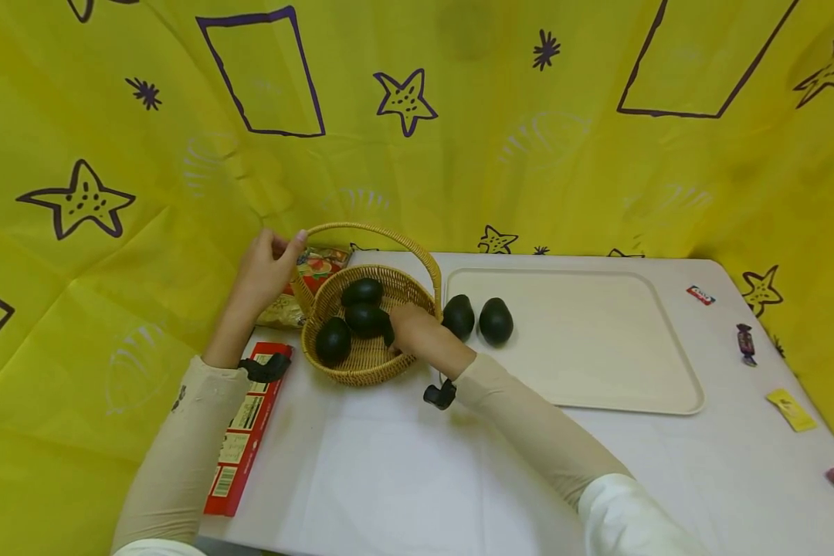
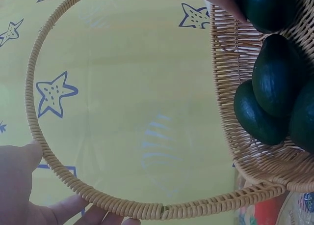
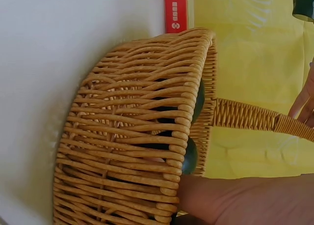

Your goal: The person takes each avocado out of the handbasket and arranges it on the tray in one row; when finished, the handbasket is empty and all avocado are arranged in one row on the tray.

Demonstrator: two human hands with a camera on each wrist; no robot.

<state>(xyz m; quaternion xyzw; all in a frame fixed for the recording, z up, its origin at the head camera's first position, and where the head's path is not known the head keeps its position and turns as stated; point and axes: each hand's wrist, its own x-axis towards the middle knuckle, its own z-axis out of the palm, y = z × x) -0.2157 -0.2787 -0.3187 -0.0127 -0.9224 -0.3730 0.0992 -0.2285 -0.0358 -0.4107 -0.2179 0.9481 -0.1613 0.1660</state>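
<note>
The left hand (image 1: 269,266) holds the arched handle (image 1: 375,227) of a woven wicker basket (image 1: 364,376) at its left side. In the left wrist view, that hand's fingers (image 2: 73,205) curl under the handle. Reaching over the basket's right rim, the right hand (image 1: 417,330) is down inside, its fingers around a dark green avocado (image 2: 269,9) at the top of the left wrist view. More avocados (image 1: 333,341) lie in the basket. The basket wall hides much of the right hand (image 3: 216,195) in the right wrist view.
Two avocados (image 1: 496,321) rest at the left end of a cream tray (image 1: 598,340). A red box (image 1: 246,428) lies front left, and snack packets (image 1: 316,266) sit behind the basket. Small wrapped sweets (image 1: 747,344) line the table's right side. Yellow cloth (image 1: 459,170) hangs behind.
</note>
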